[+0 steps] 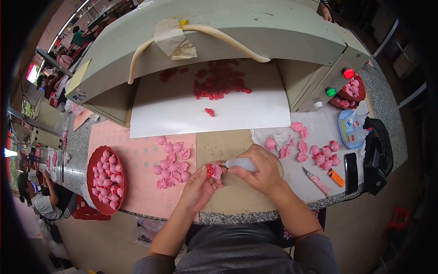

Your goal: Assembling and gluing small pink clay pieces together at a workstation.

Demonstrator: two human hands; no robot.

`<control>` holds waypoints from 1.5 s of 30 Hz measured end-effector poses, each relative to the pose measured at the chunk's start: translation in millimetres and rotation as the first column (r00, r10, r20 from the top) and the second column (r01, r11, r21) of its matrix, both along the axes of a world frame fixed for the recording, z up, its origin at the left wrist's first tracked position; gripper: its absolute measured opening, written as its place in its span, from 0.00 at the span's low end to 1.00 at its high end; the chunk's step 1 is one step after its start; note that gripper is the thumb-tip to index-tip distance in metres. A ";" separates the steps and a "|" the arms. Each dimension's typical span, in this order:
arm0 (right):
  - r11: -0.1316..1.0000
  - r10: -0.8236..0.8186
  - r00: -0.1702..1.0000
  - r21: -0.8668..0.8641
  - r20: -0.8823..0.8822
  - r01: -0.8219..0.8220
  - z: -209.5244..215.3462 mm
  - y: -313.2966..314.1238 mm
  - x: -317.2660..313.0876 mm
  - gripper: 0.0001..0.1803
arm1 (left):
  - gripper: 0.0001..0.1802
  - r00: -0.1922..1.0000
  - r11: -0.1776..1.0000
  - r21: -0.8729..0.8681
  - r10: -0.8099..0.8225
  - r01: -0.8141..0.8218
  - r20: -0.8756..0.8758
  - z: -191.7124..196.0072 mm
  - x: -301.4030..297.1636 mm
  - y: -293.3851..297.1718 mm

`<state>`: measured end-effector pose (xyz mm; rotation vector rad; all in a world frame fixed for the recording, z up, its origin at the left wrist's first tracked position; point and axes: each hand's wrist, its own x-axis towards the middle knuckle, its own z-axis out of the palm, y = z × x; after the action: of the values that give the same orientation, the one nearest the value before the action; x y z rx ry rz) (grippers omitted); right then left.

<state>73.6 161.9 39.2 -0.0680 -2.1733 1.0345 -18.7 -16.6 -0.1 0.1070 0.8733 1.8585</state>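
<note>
Pinching a small pink piece (216,171) with a red part at its near-left edge, the left hand (199,185) holds it at fingertip height just above the brown board (237,194) on the worktop (86,137). The right hand (260,170) is closed around a small translucent squeeze bottle (241,164), whose nozzle points left and meets the pink piece. Both hands sit close together, nearly touching at the fingers.

Just to the left of the left hand lies a loose cluster of pink pieces (172,164) on a pale pink mat (141,182); farther left stands a red tray (107,180) filled with more pink pieces. Beyond the right hand, a few pink pieces (292,144) lie on white sheeting, and further right a small group of round pink ones (325,154). Near the right wrist lie a pink utility knife (317,181), an orange lighter (336,177) and a dark phone (351,166).

Ahead of both hands, a white sheet (182,114) runs under a grey hooded machine (237,32), with red pieces (219,82) scattered on it. A second red tray (353,91) sits far right.
</note>
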 end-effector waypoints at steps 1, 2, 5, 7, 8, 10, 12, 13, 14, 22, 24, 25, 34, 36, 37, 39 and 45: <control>1.000 -0.014 0.999 -0.003 -0.034 0.014 0.4 -0.5 -1.1 0.16 | 0.23 1.000 1.000 -0.001 0.004 -0.004 -0.002 0.1 0.1 -0.1; 1.000 -0.013 0.999 -0.002 -0.035 0.013 0.6 -0.5 0.2 0.16 | 0.23 1.000 1.000 -0.001 0.005 -0.005 -0.003 0.5 0.1 -0.1; 0.999 0.014 0.999 -0.030 0.029 -0.013 0.6 0.6 3.8 0.16 | 0.23 1.000 1.000 -0.014 0.017 -0.017 -0.002 1.7 0.1 0.3; 1.000 0.005 1.000 -0.010 0.020 -0.004 -0.6 1.2 3.6 0.16 | 0.24 1.000 1.000 -0.007 0.010 -0.010 -0.006 1.4 0.5 0.9; 1.000 0.003 1.000 -0.010 0.020 -0.002 -1.2 1.1 3.3 0.16 | 0.24 1.000 1.000 -0.007 0.008 -0.008 -0.006 1.2 0.5 0.7; 1.000 0.009 1.000 -0.002 0.013 -0.009 -2.2 0.6 2.4 0.16 | 0.24 1.000 1.000 -0.004 0.004 -0.004 -0.019 0.4 0.1 0.3; 1.000 0.012 1.000 0.002 0.013 -0.012 -2.7 0.8 3.1 0.16 | 0.24 1.000 1.000 0.005 0.003 -0.003 -0.022 -0.4 0.5 0.0; 1.000 0.018 1.000 0.005 0.013 -0.018 -2.7 0.8 3.3 0.16 | 0.23 1.000 1.000 0.013 0.004 -0.004 -0.026 -0.6 0.5 -0.2; 1.000 0.017 1.000 0.005 0.012 -0.017 -2.5 0.7 3.4 0.16 | 0.23 1.000 1.000 0.013 0.003 -0.003 -0.027 -0.9 0.2 0.0; 0.999 0.026 0.999 0.032 -0.030 -0.025 -1.8 0.4 2.6 0.15 | 0.21 0.999 1.000 0.023 0.018 -0.018 -0.033 -1.2 0.2 -1.2; 1.000 0.020 0.999 0.022 -0.035 -0.020 -2.8 1.4 2.1 0.15 | 0.20 1.000 0.999 0.026 0.023 -0.023 -0.019 0.4 0.4 0.0; 1.000 0.016 0.999 0.009 -0.035 -0.016 -3.2 1.1 2.1 0.14 | 0.20 1.000 0.999 0.024 0.029 -0.029 0.000 1.1 0.6 -0.2; 1.000 0.013 0.999 0.022 -0.048 -0.012 -1.4 2.4 1.7 0.14 | 0.20 0.998 0.998 0.038 0.050 -0.052 0.031 7.0 1.4 2.9; 1.000 0.000 0.999 0.020 -0.037 0.000 -0.9 2.9 2.8 0.14 | 0.20 0.998 0.998 0.042 0.047 -0.048 0.035 5.3 1.5 1.5; 1.000 -0.014 1.000 0.019 -0.024 0.014 -0.7 3.1 2.9 0.14 | 0.21 0.998 0.998 0.045 0.041 -0.043 0.041 4.1 1.3 1.0; 1.000 -0.008 0.999 0.018 -0.038 0.008 0.2 2.7 1.6 0.14 | 0.21 0.997 0.997 0.044 0.055 -0.057 0.045 3.0 1.3 0.9; 1.000 -0.019 1.000 0.024 -0.020 0.020 -0.8 2.4 3.4 0.14 | 0.23 0.996 0.996 0.058 0.066 -0.069 0.053 5.8 2.1 1.9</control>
<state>77.0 164.4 38.4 -0.0679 -2.1629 0.9941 -16.6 -14.8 5.7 0.0679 0.7946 1.9424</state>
